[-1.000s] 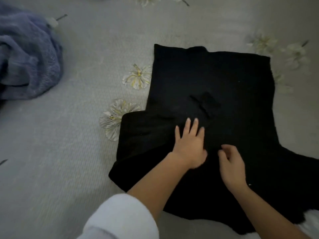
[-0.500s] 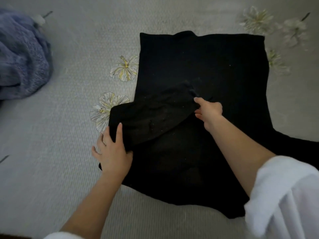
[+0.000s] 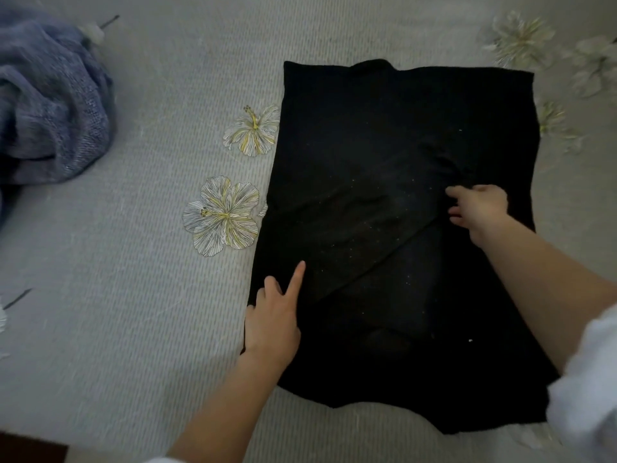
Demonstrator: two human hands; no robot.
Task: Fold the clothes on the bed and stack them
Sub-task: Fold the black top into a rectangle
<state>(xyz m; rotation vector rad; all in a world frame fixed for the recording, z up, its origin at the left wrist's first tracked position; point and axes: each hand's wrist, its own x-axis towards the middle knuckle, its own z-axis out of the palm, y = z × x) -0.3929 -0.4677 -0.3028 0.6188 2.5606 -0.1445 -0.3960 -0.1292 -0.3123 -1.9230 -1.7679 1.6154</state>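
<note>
Bed (image 3: 133, 295), grey cover with a flower print, fills the view. Black top (image 3: 400, 121) lies flat on it at centre-right, neck toward the far edge. One sleeve is laid slantwise across the body, from the left edge up to the right. The lower right corner is hidden under the arm, so I cannot tell how that side lies. Blue knit garment (image 3: 50, 105) sits crumpled at the far left, well apart from the top and not folded. No stack is in view.

Judgement: early in the task. The first piece is part-folded, with a sleeve in but the body not yet doubled over. The knit and the stacking are still left.

Both forearms reach in from the bottom, with a white sleeve (image 3: 587, 379) on the right arm. Left hand (image 3: 273, 322) rests on the top's left edge, index straight and pressing the fold, nothing gripped. Right hand (image 3: 477, 208) sits at the sleeve's end, fingers (image 3: 455, 192) curled and apparently pinching the black cloth.
</note>
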